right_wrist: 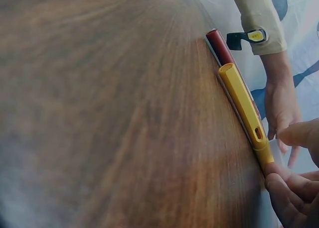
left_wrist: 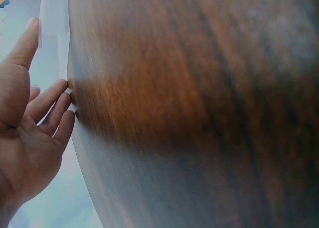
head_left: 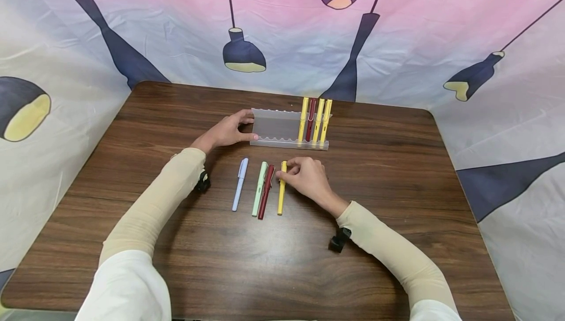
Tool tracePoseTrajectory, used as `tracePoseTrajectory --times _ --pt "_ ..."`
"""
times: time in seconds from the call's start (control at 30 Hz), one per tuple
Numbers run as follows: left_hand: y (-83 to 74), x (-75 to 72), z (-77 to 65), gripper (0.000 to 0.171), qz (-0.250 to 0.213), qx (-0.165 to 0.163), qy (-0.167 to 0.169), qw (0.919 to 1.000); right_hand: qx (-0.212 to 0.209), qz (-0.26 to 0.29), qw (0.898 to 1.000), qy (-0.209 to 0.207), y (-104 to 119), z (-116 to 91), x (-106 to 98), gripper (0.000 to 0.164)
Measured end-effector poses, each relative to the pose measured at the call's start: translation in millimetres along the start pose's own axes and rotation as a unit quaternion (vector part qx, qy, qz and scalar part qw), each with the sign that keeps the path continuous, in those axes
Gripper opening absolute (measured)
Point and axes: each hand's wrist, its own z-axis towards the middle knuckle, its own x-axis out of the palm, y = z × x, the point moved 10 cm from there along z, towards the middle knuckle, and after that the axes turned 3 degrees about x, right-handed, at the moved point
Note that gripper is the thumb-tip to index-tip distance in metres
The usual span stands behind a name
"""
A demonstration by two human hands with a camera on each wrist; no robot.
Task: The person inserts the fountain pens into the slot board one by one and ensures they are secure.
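- Right hand (head_left: 309, 178): thumb and fingers pinch the far, capped end of a yellow pen (head_left: 281, 197); its near end is left free, presumably for easy steering. Cannot tell whether it is off the table (head_left: 388, 178).
- Left hand (head_left: 226, 130): spread wide at the left end of the clear pen rack (head_left: 275, 125), thumb touching the front lip, probably to steady so light a piece.
- Racked at right: three yellow pens (head_left: 326, 123) and one wine-red pen (head_left: 311, 122), each leaning in notches that likely stop rolling.
- Near the rack, left of the pinched pen: light-blue pen (head_left: 239, 186), pale-green pen (head_left: 259, 193), dark-red pen (head_left: 265, 197); caps point far, perhaps for ready grasping.
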Motion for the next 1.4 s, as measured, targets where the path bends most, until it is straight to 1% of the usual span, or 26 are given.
tracePoseTrajectory --times 0.3,0.47,0.7,0.8,1.03,1.27,1.4 --pt "-1.0 -0.5 -1.6 0.091 -0.002 -0.001 -0.002 1.0000 0.017 -0.017 1.000 0.010 -3 3 4 0.045" --pt "-0.1 -0.4 -0.8 0.092 -0.001 0.000 -0.001 1.0000 0.020 -0.026 0.999 0.012 -3 5 6 0.046" --pt "1.4 0.1 0.3 0.092 -0.001 -0.003 0.000 1.0000 0.024 -0.026 0.999 0.031 -3 7 11 0.047" --pt "1.7 0.4 0.6 0.092 0.001 -0.004 0.001 1.0000 0.024 -0.026 0.999 0.036 -1 7 11 0.045" --pt "2.4 0.5 0.7 0.093 0.003 -0.005 0.001 1.0000 0.019 -0.036 0.999 0.033 2 9 11 0.038" --pt "3.2 0.4 1.3 0.092 0.003 -0.005 0.001 1.0000 0.019 -0.043 0.998 0.033 3 11 10 0.035" --pt "3.1 0.5 1.4 0.092 0.003 -0.006 0.001 1.0000 0.019 -0.055 0.998 0.035 3 12 10 0.028"
